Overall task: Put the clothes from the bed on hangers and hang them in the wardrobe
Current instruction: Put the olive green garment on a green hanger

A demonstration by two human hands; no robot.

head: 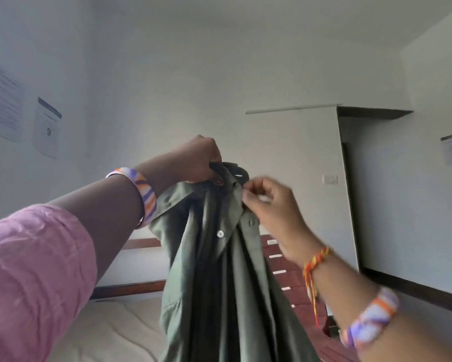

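Observation:
An olive-green button shirt (219, 283) hangs in front of me, held up high at its collar. My left hand (193, 158) grips the dark top of a hanger (217, 167) together with the collar. My right hand (269, 202) pinches the shirt's front edge just below the collar, by a button; it is slightly blurred. The hanger's body is hidden inside the shirt. The bed's pale mattress (110, 327) lies below the shirt.
A red-brown slatted bed end (285, 262) stands behind the shirt. A white panel with a wall switch (329, 179) rises at the right, beside a dark doorway (350, 205). Paper notices (48, 129) hang on the left wall.

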